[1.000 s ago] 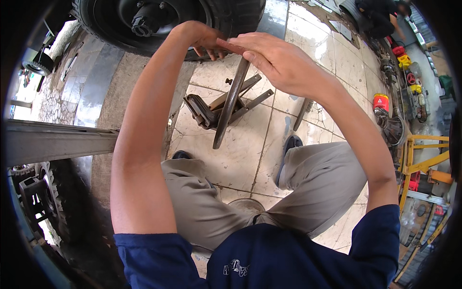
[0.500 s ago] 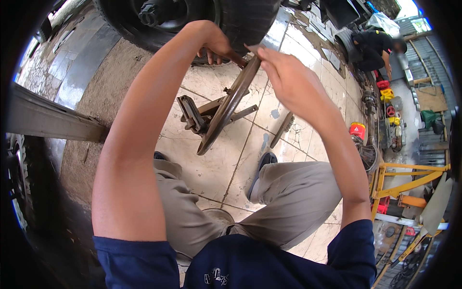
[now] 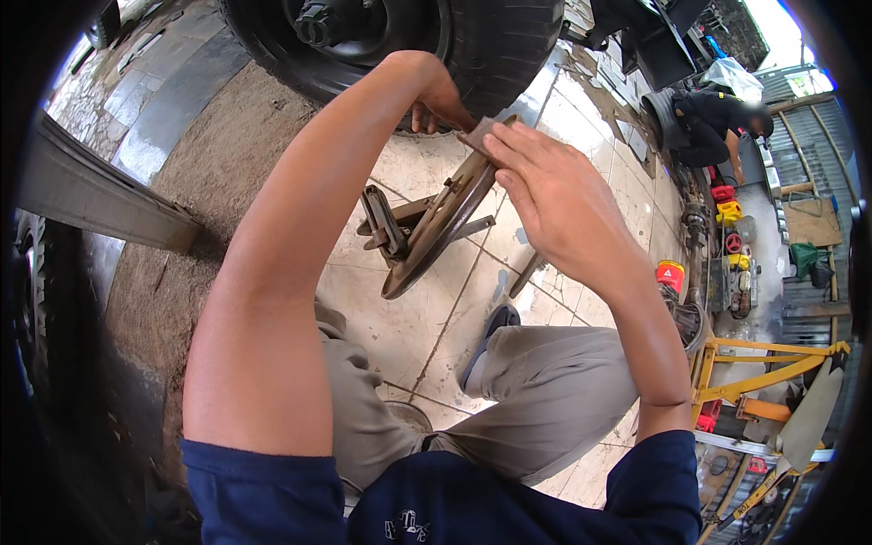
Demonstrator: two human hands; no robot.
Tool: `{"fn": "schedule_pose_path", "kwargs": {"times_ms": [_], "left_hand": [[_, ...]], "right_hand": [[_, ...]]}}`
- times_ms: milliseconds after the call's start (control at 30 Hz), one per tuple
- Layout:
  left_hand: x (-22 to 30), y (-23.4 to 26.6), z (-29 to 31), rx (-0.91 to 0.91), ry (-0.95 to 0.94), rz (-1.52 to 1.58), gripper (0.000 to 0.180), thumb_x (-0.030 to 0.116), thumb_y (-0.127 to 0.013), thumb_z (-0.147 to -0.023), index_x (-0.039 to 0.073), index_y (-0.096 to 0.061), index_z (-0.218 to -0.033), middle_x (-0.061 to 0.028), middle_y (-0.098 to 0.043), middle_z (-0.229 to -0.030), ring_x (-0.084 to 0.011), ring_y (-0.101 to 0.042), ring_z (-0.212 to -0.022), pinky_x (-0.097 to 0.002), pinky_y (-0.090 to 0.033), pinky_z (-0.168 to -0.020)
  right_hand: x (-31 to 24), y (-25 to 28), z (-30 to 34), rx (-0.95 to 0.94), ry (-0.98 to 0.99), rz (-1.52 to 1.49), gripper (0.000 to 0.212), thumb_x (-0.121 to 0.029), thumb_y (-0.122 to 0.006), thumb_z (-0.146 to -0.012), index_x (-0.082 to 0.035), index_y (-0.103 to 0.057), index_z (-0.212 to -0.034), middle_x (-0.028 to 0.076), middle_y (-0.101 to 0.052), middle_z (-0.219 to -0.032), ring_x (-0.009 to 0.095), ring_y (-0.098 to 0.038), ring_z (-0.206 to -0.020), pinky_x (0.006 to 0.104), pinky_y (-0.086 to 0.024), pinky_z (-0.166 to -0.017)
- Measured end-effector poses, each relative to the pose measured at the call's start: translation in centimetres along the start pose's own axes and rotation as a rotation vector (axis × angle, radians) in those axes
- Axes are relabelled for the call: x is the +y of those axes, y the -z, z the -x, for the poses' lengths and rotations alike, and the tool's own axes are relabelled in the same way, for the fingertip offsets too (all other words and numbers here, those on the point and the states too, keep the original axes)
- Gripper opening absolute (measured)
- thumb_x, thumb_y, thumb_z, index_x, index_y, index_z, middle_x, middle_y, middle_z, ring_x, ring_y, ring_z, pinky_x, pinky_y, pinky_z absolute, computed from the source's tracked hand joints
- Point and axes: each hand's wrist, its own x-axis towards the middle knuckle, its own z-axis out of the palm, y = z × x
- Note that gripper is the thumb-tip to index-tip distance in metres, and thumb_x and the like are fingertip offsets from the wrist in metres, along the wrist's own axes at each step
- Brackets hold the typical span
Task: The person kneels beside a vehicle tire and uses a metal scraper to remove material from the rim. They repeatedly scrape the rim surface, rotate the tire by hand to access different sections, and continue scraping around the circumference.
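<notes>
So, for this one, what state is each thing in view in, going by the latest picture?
Left hand: bent at the wrist, fingertips partly hidden
Right hand: fingers nearly straight, over the strip
Brown strip: at the disc's upper end
Metal disc: tilted, seen nearly edge-on
Tyre: fitted on its wheel
Narrow tool: lying on the floor, partly hidden
Co-worker: bent forward

Tiles (image 3: 589,116) glare; edges bend; lower left seems shadowed.
</notes>
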Motion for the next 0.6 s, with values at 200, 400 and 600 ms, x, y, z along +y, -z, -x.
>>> {"fn": "schedule_pose_path", "kwargs": {"times_ms": [200,400,600], "left_hand": [[2.9,0.2,0.2,-0.007,-0.005,-0.052,0.074,0.070,-0.041,-0.100,0.024,-0.039,-0.157,-0.0093,-0.052,-0.152,-0.0257,-0.058,-0.131,-0.0513,-0.042,-0.112],[-0.4,0.2,-0.4,-0.055,-0.002,0.056,0.067,0.064,-0.038,-0.102,0.025,-0.039,-0.157,-0.0121,-0.051,-0.153,-0.0289,-0.053,-0.138,-0.0526,-0.039,-0.116],[2.6,-0.1,0.8,-0.015,0.005,-0.050,0.067,0.062,-0.042,-0.101,0.026,-0.039,-0.158,-0.0113,-0.050,-0.154,-0.0296,-0.052,-0.139,-0.0511,-0.041,-0.115]], "right_hand": [[2.7,-1.7,-0.3,0.036,-0.234,0.015,0.043,-0.027,-0.045,-0.108,0.000,-0.059,-0.138,0.017,-0.058,-0.144,0.032,-0.051,-0.137,0.0462,-0.039,-0.113],[1.9,-0.3,-0.3,-0.040,0.107,-0.255,0.042,-0.027,-0.044,-0.109,-0.001,-0.059,-0.138,0.019,-0.059,-0.142,0.032,-0.049,-0.139,0.0461,-0.037,-0.116],[5.6,-2.9,-0.2,0.078,-0.213,-0.269,0.041,-0.026,-0.044,-0.110,-0.004,-0.056,-0.142,0.018,-0.058,-0.144,0.036,-0.051,-0.137,0.0420,-0.040,-0.115]]}}
